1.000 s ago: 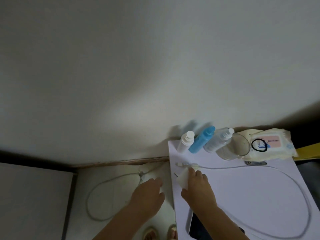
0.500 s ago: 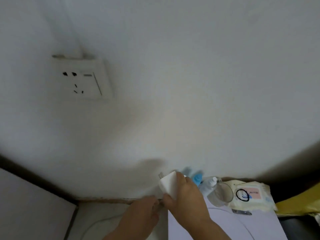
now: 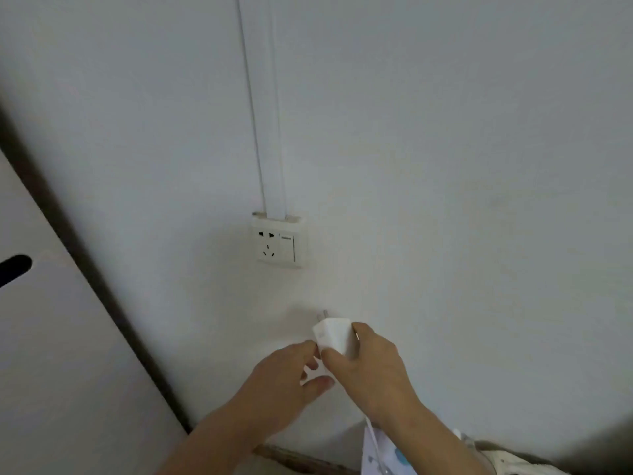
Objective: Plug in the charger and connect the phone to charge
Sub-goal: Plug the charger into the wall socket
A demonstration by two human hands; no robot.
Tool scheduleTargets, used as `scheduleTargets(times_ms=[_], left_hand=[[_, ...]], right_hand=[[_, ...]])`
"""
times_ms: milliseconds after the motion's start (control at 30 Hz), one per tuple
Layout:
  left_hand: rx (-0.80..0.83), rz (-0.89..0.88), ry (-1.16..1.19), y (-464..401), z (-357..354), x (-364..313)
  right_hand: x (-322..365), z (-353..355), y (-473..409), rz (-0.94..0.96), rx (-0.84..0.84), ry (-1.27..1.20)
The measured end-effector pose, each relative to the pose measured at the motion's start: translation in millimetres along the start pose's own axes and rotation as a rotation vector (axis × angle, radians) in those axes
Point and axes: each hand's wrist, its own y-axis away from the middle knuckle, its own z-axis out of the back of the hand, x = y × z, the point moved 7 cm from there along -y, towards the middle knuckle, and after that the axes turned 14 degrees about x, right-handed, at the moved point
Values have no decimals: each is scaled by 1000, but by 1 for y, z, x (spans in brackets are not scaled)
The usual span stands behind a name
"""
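My right hand (image 3: 368, 368) holds a white charger block (image 3: 334, 334) in the air, its two metal prongs pointing up at the wall. My left hand (image 3: 286, 375) touches the block's lower left side with its fingertips. A white wall socket (image 3: 278, 242) with a switch on its right side sits on the wall above the charger, a clear gap between them. A white cable (image 3: 375, 443) hangs down under my right wrist. The phone is out of view.
A white cable duct (image 3: 263, 108) runs up the wall from the socket. A pale cabinet panel (image 3: 51, 337) with a dark edge stands at the left. The corner of a white table (image 3: 380, 457) with bottles shows at the bottom right.
The view has tilted up, bringing the socket from upper left to the middle. My right hand has raised the charger off the table toward the socket, and my left hand came up to it.
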Motion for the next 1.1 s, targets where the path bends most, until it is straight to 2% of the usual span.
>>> scheduleTargets(times_ms=[267,433,1100], left_hand=[[-160,14,-16,4,44,-9],[-249,15,-15,0,81,3],[-140,-82,-88,-45,126,46]], right_hand=[[24,-6,-14,20,54,-347],[54,-14,-39,56,70,-483],[88,-43,-89,-11,77,-830]])
